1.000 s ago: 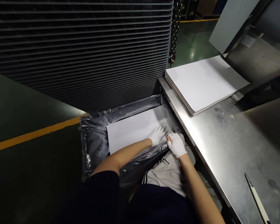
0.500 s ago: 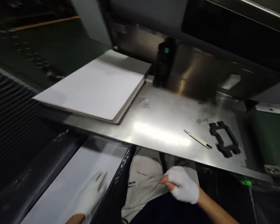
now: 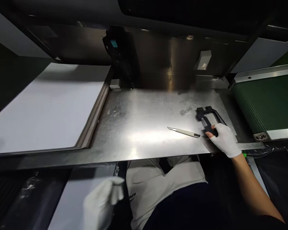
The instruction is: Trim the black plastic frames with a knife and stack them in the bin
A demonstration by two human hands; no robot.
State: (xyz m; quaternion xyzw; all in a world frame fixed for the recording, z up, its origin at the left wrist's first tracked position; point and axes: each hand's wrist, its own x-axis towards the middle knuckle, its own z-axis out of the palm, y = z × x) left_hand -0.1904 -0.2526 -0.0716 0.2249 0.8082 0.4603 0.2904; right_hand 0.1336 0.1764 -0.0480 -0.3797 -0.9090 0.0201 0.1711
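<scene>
My right hand (image 3: 224, 139), in a white glove, rests on the steel table (image 3: 146, 127) at its front right edge, with the fingers closed on the near end of a black frame-shaped tool (image 3: 209, 117). A thin scalpel-like knife (image 3: 184, 131) lies just left of that hand. My left hand (image 3: 102, 203), also gloved, hangs low at the bottom left over a white sheet (image 3: 72, 195) in a plastic-lined bin; it is blurred, its fingers loosely curled with nothing seen in them. A thick stack of white sheets (image 3: 48, 105) lies on the table's left side.
A dark machine housing (image 3: 158, 54) rises behind the table. A green ribbed conveyor belt (image 3: 261, 99) stands at the right. Black plastic lining (image 3: 26, 195) covers the bin at lower left. My light shirt shows below the table edge.
My view has swung right from the bin to the table. My right hand rose from my lap and took hold of the black tool. My left hand lifted off the sheet in the bin.
</scene>
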